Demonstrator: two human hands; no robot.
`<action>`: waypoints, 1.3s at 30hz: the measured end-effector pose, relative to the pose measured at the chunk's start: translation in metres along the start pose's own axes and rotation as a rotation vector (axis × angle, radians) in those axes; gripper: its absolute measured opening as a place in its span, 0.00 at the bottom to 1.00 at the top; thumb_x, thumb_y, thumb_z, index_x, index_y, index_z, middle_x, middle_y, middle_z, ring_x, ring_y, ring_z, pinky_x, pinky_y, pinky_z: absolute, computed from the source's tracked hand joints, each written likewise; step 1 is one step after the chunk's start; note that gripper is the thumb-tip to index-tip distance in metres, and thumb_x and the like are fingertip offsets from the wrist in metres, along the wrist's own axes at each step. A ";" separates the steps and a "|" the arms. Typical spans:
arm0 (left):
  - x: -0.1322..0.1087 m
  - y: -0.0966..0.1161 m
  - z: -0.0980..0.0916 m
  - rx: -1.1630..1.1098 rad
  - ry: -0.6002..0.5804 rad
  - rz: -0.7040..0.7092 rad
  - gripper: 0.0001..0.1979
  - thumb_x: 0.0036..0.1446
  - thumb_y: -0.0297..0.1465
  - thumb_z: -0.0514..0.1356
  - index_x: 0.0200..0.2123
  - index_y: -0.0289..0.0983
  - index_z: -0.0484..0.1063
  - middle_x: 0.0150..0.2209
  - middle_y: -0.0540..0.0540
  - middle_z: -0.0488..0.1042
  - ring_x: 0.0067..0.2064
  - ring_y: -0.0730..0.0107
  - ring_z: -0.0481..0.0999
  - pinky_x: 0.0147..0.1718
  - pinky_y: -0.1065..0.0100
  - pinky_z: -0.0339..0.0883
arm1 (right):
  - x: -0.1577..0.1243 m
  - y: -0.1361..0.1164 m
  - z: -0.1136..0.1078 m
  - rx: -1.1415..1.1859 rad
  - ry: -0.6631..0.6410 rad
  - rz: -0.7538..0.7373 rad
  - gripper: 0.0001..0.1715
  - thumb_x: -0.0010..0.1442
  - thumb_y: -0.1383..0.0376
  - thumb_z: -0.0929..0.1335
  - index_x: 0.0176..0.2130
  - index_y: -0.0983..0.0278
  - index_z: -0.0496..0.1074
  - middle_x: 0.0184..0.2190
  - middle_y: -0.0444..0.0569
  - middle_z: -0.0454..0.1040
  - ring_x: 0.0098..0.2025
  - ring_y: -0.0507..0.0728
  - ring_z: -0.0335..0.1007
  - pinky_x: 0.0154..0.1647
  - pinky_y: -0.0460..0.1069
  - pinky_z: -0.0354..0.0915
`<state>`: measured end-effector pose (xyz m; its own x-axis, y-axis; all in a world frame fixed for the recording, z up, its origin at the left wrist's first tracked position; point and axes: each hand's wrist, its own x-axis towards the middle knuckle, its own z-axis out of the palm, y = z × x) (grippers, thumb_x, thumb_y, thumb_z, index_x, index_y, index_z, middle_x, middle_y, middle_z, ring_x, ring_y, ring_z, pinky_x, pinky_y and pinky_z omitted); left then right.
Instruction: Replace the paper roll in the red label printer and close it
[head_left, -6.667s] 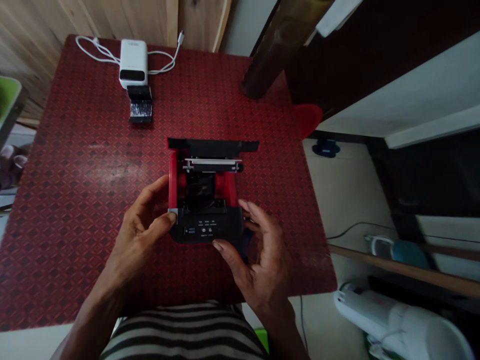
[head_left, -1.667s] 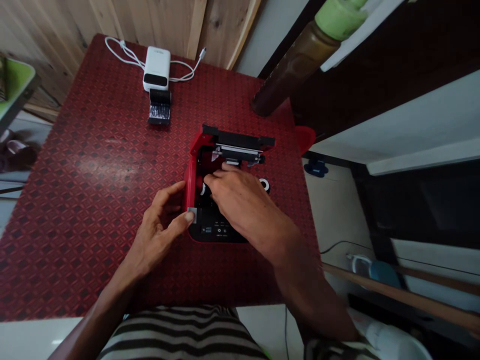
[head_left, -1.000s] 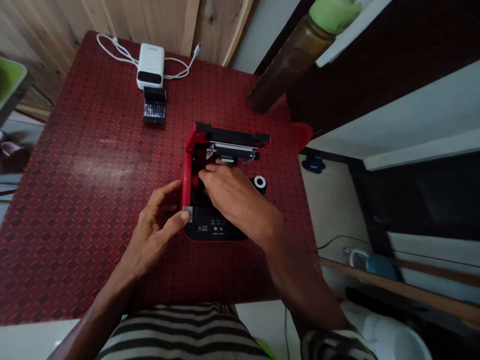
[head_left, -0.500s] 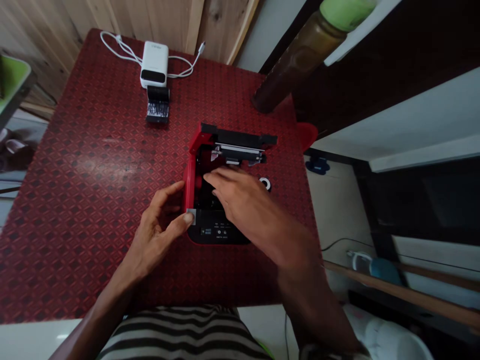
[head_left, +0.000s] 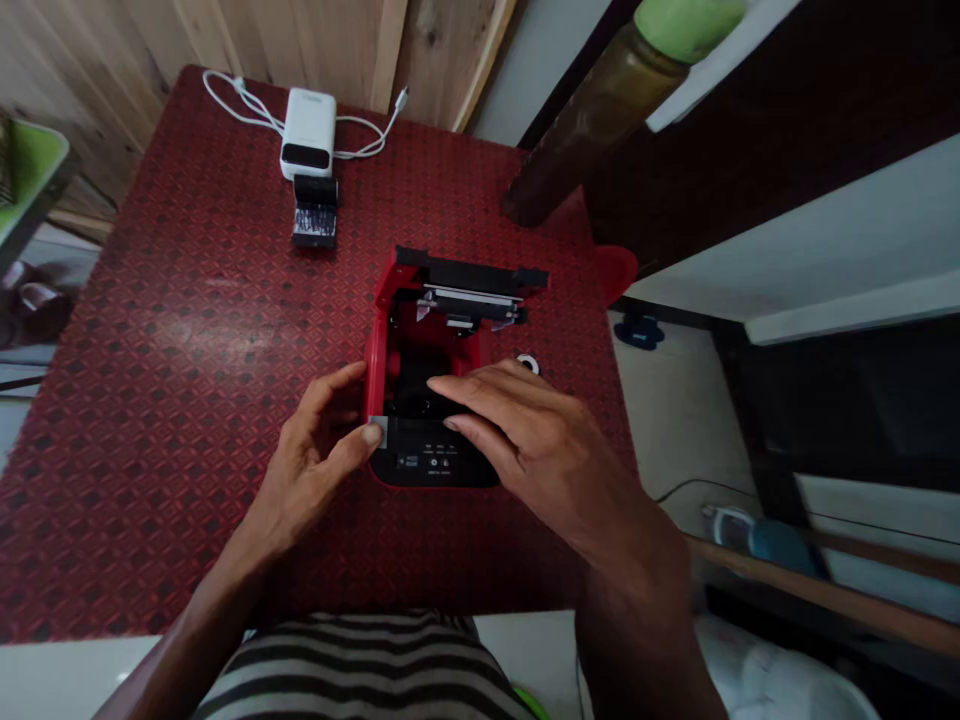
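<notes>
- Receipt printer [head_left: 431, 462] is set near the middle of red patterned table [head_left: 187, 400], with its black lid [head_left: 472, 274] opened toward the far side.
- Left hand [head_left: 307, 470] is held partly open, with the thumb pressed on 1 grey tab [head_left: 378, 432] at the printer's near left corner.
- Right hand [head_left: 544, 435] is held open over the paper compartment; contact cannot be told.
- 1 paper roll [head_left: 529, 364] is partly hidden just beyond the right hand, on the right.
- White charger [head_left: 307, 130] is left at the far end, with its white cable [head_left: 240, 105] looped beside it.

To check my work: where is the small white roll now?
In the head view, the small white roll lies on the red table, right of the open red printer, just beyond the right hand.
</notes>
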<state>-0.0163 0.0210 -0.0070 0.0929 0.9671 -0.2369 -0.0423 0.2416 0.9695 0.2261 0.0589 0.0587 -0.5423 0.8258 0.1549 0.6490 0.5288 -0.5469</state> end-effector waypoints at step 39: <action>0.066 0.042 0.014 0.204 0.112 0.455 0.23 0.77 0.48 0.67 0.67 0.45 0.80 0.67 0.40 0.82 0.69 0.47 0.80 0.66 0.47 0.77 | -0.032 -0.016 0.030 -0.091 0.355 -0.023 0.12 0.76 0.80 0.72 0.48 0.63 0.77 0.42 0.49 0.86 0.43 0.55 0.82 0.50 0.51 0.79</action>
<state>0.0023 0.0937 0.0194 0.0025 0.9761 0.2175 0.1426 -0.2157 0.9660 0.2170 0.0185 0.0382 -0.3487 0.8219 0.4504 0.6922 0.5498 -0.4675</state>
